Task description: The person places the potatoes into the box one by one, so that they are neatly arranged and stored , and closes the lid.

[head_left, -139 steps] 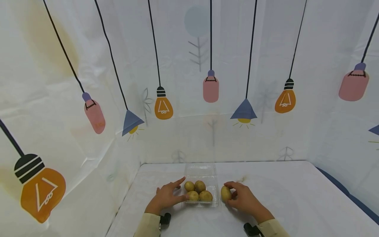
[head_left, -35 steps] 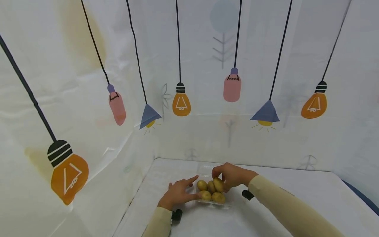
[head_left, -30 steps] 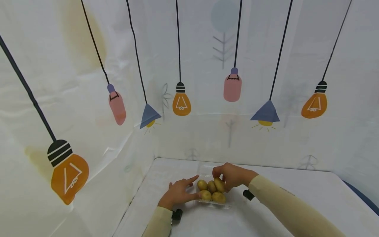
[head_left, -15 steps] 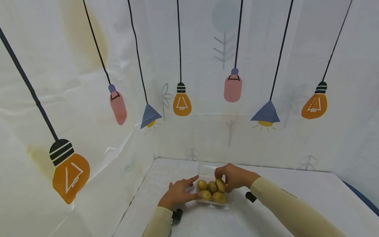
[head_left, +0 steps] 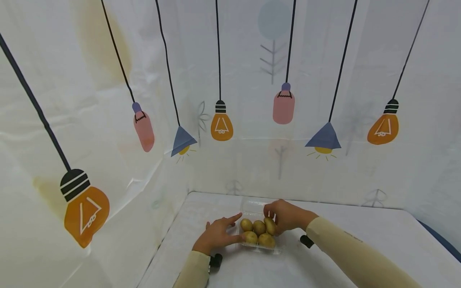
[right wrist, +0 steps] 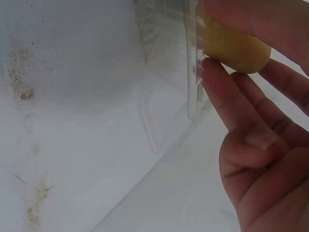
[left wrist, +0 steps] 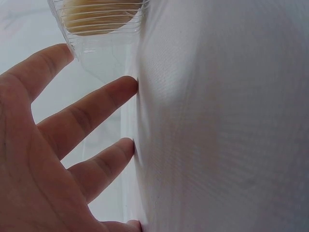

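Observation:
A clear plastic clamshell container (head_left: 257,249) sits on the table with its lid (head_left: 253,206) folded back, away from the person. Several potatoes (head_left: 259,227) lie in it, in a front and a back row. My right hand (head_left: 288,218) pinches another potato (head_left: 269,226) at the container's right side, in the back row; the right wrist view shows this potato (right wrist: 236,48) between thumb and fingers, just inside the clear wall. My left hand (head_left: 216,236) is spread at the container's left side, thumb by the front left potato (head_left: 250,237). In the left wrist view its fingertips (left wrist: 129,86) touch the tabletop.
The white-covered table (head_left: 335,236) ends against a white curtain (head_left: 245,168) printed with hanging lamps. More curtain (head_left: 119,200) runs along the left side. Brownish stains (right wrist: 24,92) mark the cloth beside the container.
Since the earliest frame, my right hand has brought its potato from the table right of the container into it. Lately hand and potato shifted slightly right. The left hand stays put.

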